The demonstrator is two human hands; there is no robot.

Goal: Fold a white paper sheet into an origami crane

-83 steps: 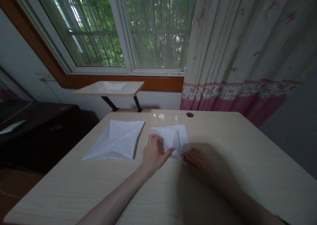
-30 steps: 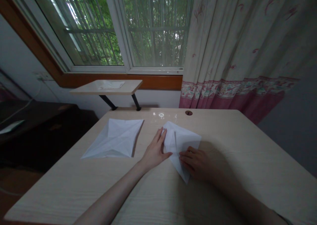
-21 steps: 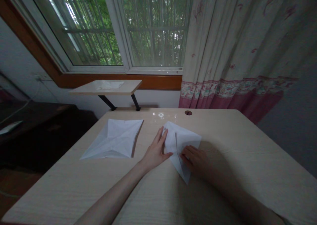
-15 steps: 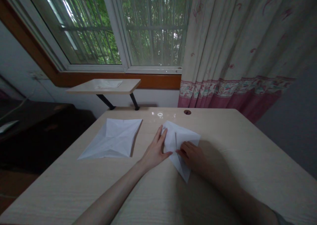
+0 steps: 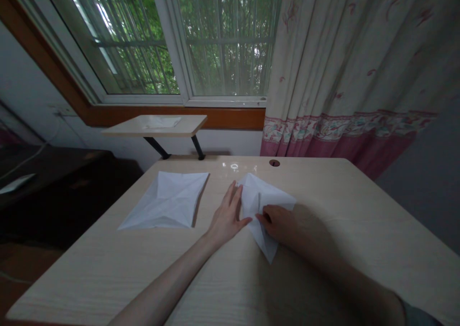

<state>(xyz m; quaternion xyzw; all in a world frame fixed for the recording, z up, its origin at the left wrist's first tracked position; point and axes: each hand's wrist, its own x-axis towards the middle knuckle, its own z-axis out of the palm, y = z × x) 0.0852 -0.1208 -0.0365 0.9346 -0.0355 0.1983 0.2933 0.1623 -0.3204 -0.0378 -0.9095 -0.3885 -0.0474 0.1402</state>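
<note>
A partly folded sheet of white paper (image 5: 269, 194) lies on the pale wooden desk, one pointed corner aimed toward me. My left hand (image 5: 227, 216) rests flat along its left edge, fingers stretched out and thumb apart. On the right side of the paper, my right hand (image 5: 278, 223) is curled, with the thumb pressing near the middle crease. Whether its fingers pinch an edge of the paper is hidden. A second white paper sheet (image 5: 172, 199), creased and opened out, lies to the left of my hands, touched by neither.
The desk (image 5: 143, 273) has a round cable hole (image 5: 274, 163) near its back edge. A small raised shelf (image 5: 194, 122) on black legs bears another white paper (image 5: 163, 122). Behind stand a barred window and a floral curtain (image 5: 323, 77). A dark cabinet (image 5: 72, 182) is at left.
Since the oldest frame, the folded paper has turned so a corner points toward me. My left hand has flattened out along it. Lately my right hand has moved up slightly and curled more.
</note>
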